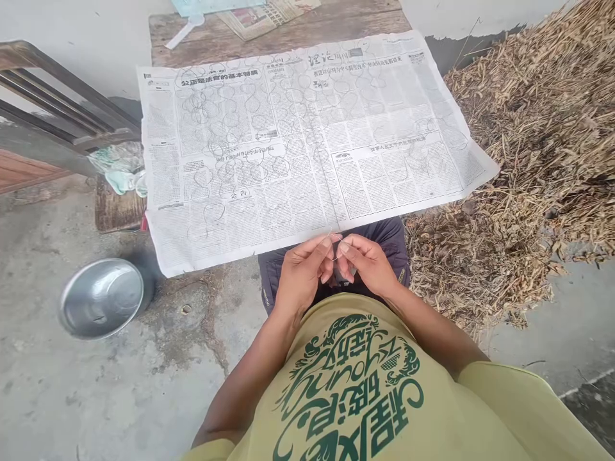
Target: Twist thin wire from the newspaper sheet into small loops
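My left hand [307, 264] and my right hand [368, 264] meet just in front of the newspaper's near edge, above my lap. Thumbs and fingers of both are pinched on a thin, curved wire [335, 259], which bends in a small loop between them. Whether its ends are joined is too fine to make out. The spread newspaper [269, 218] lies over a wooden table, its near edge hanging out towards me. Scattered across the sheet are several thin wire loops [202, 177], some shaped like a figure eight.
Folded newspaper [269, 16] and a white strip [185, 32] lie on the wooden tabletop [187, 51] at the back. A metal basin [103, 298] stands on the concrete floor at left, near a wooden chair [52, 96]. Dry stalks [538, 153] are heaped on the right.
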`<move>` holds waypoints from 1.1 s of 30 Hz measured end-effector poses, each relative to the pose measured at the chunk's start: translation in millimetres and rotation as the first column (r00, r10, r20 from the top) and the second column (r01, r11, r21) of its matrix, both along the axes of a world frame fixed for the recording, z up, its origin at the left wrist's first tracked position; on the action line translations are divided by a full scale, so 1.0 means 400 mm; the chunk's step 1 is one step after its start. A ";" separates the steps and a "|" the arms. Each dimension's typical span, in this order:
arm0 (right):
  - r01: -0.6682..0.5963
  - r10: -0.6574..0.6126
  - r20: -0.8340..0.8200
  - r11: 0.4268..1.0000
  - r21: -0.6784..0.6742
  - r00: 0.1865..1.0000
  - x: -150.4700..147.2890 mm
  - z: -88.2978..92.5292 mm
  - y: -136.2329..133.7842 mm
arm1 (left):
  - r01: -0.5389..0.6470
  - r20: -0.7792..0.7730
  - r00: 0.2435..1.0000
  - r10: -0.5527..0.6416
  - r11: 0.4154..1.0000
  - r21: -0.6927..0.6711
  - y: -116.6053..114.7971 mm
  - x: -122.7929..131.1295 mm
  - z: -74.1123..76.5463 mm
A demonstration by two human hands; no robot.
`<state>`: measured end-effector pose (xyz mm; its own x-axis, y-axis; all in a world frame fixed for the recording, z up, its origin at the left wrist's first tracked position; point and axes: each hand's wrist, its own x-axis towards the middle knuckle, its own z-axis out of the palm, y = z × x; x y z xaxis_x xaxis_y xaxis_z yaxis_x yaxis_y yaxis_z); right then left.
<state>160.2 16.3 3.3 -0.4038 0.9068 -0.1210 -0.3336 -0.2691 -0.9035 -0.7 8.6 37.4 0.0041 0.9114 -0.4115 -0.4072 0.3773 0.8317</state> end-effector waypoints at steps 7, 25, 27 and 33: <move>-0.073 0.072 0.005 0.996 0.061 0.997 0.020 0.008 -0.016 | 0.108 -0.007 0.994 -0.108 0.994 -0.007 -0.018 -0.001 -0.001; 0.181 -0.226 0.384 0.972 0.151 0.895 -0.029 0.000 -0.070 | 0.322 -0.405 0.878 -0.256 0.941 0.103 -0.039 -0.019 -0.010; 0.170 -0.233 0.404 0.968 0.186 0.885 -0.034 -0.003 -0.075 | 0.272 -0.379 0.899 -0.221 0.958 0.087 -0.043 -0.015 -0.018; -0.030 -0.006 0.296 0.993 0.116 0.955 0.016 -0.020 -0.062 | 0.206 -0.263 0.946 -0.188 0.978 0.041 -0.050 -0.033 -0.045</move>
<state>166.7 -8.6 -4.6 -0.3774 0.9170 -0.1289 -0.0442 -0.1569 -0.9866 -13.7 -11.3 19.4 0.0886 0.9286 -0.3604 -0.1002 0.3683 0.9243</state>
